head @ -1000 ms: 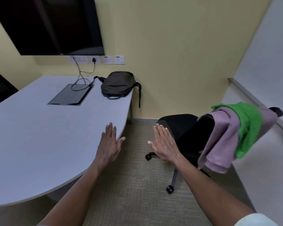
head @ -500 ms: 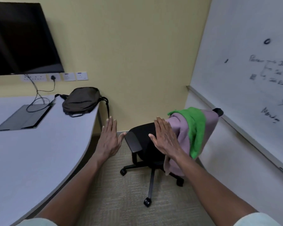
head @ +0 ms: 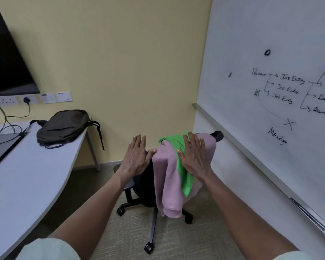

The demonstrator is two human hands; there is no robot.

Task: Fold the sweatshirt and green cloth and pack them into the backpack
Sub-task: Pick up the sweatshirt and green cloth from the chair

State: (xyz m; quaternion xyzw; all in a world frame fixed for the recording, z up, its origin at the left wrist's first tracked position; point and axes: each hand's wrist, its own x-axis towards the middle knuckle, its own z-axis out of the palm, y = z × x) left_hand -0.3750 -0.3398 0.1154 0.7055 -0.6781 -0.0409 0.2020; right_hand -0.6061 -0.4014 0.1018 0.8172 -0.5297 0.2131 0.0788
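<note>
fingers (head: 192,145) both hands spread flat | right over green cloth (head: 184,177) | left beside sweatshirt (head: 167,181)

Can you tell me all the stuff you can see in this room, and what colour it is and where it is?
sweatshirt: one, pale purple, draped over the chair back
green cloth: one, bright green, lying on top of the sweatshirt
backpack: one, dark olive brown, on the table by the wall
chair: one, black, on wheels, between table and whiteboard
table: one, pale grey, curved, at the left
screen: one, black, on the wall at the upper left
wall sockets: a row, white, under the screen
whiteboard: one, white with black writing, on the right wall
left hand: one, open, fingers spread, in front of the chair back
right hand: one, open, flat over the green cloth
</note>
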